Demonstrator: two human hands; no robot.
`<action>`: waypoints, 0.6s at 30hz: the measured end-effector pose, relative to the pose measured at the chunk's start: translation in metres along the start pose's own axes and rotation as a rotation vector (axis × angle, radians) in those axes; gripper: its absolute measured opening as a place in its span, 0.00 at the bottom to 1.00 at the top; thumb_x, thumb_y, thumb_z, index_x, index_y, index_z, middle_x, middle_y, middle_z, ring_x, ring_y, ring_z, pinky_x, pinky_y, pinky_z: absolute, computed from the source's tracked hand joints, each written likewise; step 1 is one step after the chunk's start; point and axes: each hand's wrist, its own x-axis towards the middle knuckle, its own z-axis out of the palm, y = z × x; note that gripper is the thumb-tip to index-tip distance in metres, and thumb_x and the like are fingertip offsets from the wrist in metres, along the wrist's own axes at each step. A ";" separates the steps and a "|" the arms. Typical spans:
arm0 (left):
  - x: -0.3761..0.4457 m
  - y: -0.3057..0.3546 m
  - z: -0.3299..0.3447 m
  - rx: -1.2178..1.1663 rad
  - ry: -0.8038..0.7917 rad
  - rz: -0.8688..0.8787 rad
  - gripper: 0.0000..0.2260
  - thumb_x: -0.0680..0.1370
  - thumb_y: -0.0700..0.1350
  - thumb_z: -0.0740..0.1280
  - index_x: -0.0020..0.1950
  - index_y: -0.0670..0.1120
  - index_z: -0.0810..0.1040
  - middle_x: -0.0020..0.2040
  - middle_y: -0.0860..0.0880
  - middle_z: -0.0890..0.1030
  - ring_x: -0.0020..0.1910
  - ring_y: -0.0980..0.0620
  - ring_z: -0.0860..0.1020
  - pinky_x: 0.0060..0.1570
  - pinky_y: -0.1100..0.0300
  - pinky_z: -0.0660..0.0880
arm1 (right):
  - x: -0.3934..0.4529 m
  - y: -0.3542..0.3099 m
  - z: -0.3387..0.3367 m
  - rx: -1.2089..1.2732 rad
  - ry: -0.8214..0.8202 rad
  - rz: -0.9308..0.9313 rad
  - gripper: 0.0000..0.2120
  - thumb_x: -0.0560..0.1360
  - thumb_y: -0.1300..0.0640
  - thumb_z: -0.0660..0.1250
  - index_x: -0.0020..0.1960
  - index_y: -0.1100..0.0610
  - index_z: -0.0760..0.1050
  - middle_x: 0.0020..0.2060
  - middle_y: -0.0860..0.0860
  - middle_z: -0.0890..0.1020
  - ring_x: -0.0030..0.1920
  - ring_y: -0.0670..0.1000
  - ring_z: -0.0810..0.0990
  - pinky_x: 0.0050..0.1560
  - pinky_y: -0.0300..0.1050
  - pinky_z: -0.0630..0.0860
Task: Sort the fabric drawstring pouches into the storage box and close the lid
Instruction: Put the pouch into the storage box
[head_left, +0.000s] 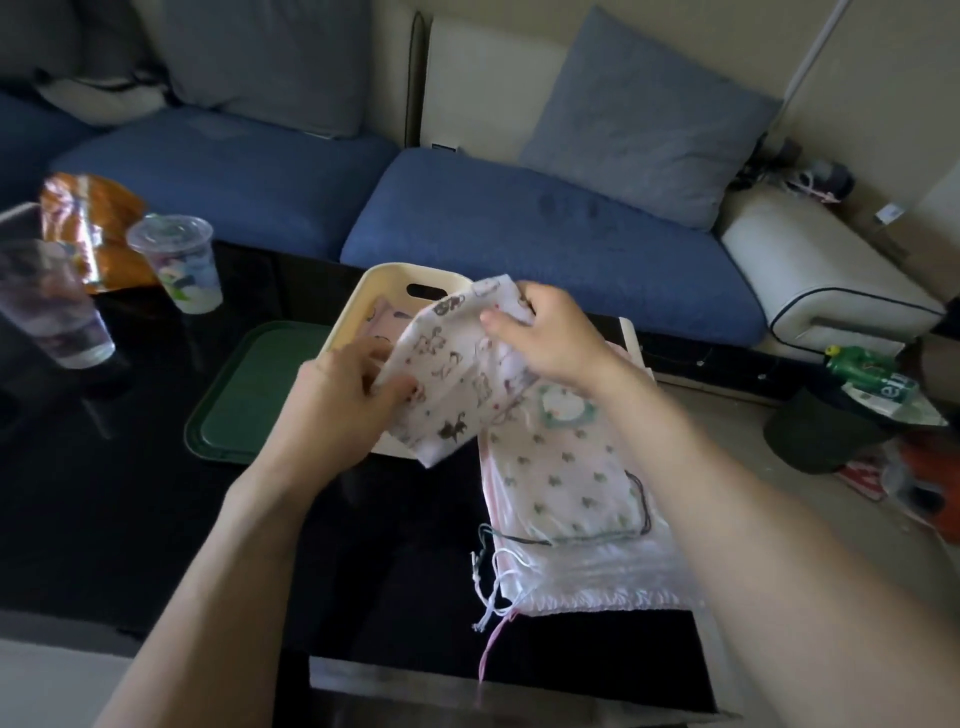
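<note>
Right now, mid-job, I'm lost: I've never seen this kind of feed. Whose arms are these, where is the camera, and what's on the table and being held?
No machine here: these are a person's two bare arms, filmed by one wide-angle camera worn on the head, looking forward and down. The left hand and right hand both pinch a white animal-print pouch above a cream storage box; something pink already lies inside it. On the black table sit a green lid beside the box, a pile of more drawstring pouches under the right forearm, and two plastic cups at far left. A blue sofa stands behind.
</note>
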 end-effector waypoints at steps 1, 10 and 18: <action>0.004 -0.004 -0.002 -0.018 0.066 -0.018 0.12 0.77 0.47 0.70 0.60 0.50 0.79 0.39 0.59 0.79 0.39 0.62 0.77 0.35 0.71 0.69 | 0.018 -0.008 0.002 -0.037 0.017 0.013 0.10 0.78 0.56 0.68 0.50 0.64 0.79 0.42 0.50 0.82 0.44 0.50 0.81 0.47 0.44 0.77; 0.018 -0.019 0.009 0.150 0.093 0.029 0.22 0.80 0.42 0.63 0.75 0.51 0.69 0.73 0.47 0.68 0.71 0.43 0.60 0.68 0.45 0.60 | 0.059 0.005 0.057 -0.237 -0.003 0.378 0.12 0.71 0.57 0.72 0.51 0.60 0.74 0.46 0.53 0.80 0.46 0.55 0.81 0.34 0.43 0.75; 0.027 -0.009 0.032 0.182 -0.158 0.026 0.19 0.84 0.45 0.56 0.75 0.50 0.68 0.74 0.41 0.66 0.72 0.39 0.63 0.71 0.45 0.62 | 0.041 -0.024 0.045 -0.754 -0.151 -0.012 0.29 0.70 0.49 0.78 0.69 0.49 0.75 0.63 0.53 0.70 0.63 0.55 0.73 0.51 0.44 0.72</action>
